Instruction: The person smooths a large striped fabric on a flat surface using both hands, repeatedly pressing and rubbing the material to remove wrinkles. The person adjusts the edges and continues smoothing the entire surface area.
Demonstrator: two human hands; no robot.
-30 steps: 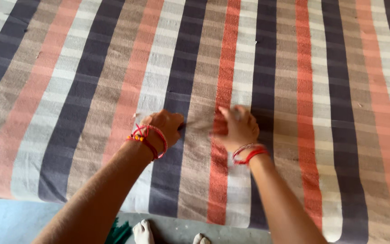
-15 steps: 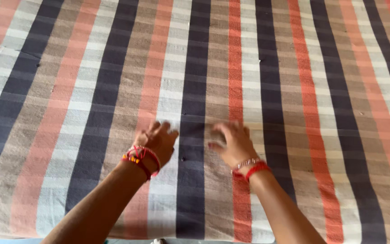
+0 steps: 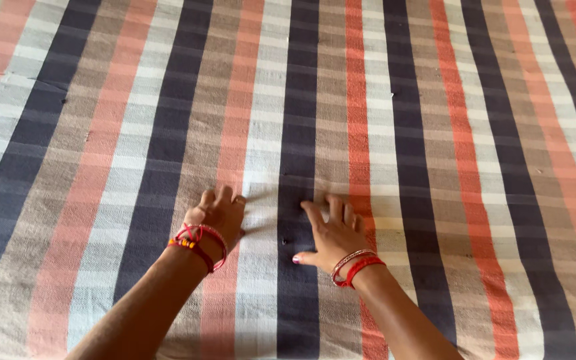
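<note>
A large striped cloth (image 3: 435,133) in orange, brown, dark purple and pale grey fills the view, spread flat. My left hand (image 3: 218,217) rests on it with the fingers curled down, pressing or pinching a small crease in the fabric. My right hand (image 3: 331,230) lies flat just to the right, palm down, fingers spread, thumb out to the left. Both wrists carry red thread bracelets and bangles. Short wrinkles run between the two hands.
The cloth runs past every edge of the view. Small dark specks or holes (image 3: 283,241) dot the fabric near my hands and further up.
The view has moved forward over the cloth, so its near edge, the floor and the feet are gone. My right hand went from a blurred pinch to lying flat. Both hands sit lower in view.
</note>
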